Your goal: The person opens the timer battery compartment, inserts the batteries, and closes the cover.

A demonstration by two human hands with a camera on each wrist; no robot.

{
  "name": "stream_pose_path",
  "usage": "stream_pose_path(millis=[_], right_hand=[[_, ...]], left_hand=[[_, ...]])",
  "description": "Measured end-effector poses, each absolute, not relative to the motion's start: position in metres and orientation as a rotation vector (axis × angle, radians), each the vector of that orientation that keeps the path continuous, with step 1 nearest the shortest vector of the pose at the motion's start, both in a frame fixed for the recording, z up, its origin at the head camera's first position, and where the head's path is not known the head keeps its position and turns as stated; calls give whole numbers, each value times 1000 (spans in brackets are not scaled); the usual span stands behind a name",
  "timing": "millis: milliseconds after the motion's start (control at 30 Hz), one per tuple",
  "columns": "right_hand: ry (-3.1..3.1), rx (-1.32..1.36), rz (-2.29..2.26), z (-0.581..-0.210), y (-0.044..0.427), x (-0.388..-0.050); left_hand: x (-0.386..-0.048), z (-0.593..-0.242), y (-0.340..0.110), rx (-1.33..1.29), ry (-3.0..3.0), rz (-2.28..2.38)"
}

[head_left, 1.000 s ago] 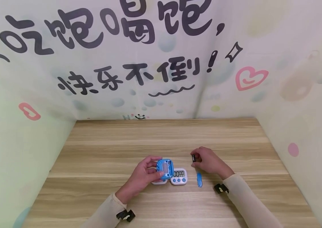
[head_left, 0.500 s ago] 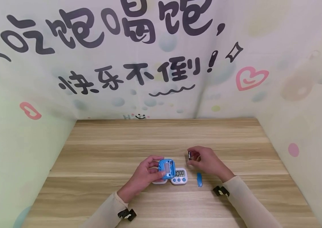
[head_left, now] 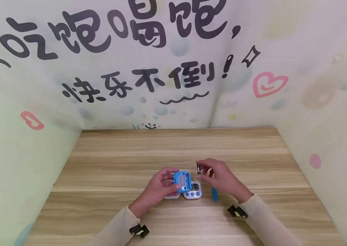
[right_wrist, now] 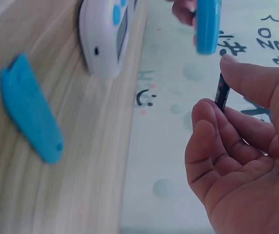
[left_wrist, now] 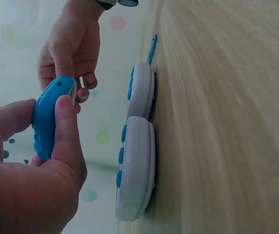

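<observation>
My left hand holds up a blue timer between thumb and fingers, its back facing up with an open slot along the right side. In the left wrist view the timer's blue edge shows. Thumb and fingers of my right hand pinch a small dark cylindrical battery, upright in the head view and just right of the timer, apart from it. On the table below the right hand lies a blue battery cover, partly hidden by that hand in the head view.
Two white timers with blue buttons lie side by side under the held timer. The right one shows part of its display; the left one is mostly covered by my hand. Printed walls bound the wooden table at back and sides.
My right hand has carried the battery leftward, closer to the blue timer. The left hand with the timer has shifted slightly right, covering more of the right white timer.
</observation>
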State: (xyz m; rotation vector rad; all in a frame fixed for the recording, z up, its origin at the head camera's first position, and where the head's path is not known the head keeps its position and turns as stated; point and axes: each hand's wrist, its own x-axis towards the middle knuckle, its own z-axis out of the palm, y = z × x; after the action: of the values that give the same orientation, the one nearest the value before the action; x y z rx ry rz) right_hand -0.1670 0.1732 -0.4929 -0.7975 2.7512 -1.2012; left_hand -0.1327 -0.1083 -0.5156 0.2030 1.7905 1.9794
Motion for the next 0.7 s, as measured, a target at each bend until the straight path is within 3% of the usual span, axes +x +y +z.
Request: stream_pose_path(millis=[700], right_hand=[[2667, -1085, -1251, -496, 156, -141]], left_hand=[[-134, -512, -105, 263, 1800, 1950]])
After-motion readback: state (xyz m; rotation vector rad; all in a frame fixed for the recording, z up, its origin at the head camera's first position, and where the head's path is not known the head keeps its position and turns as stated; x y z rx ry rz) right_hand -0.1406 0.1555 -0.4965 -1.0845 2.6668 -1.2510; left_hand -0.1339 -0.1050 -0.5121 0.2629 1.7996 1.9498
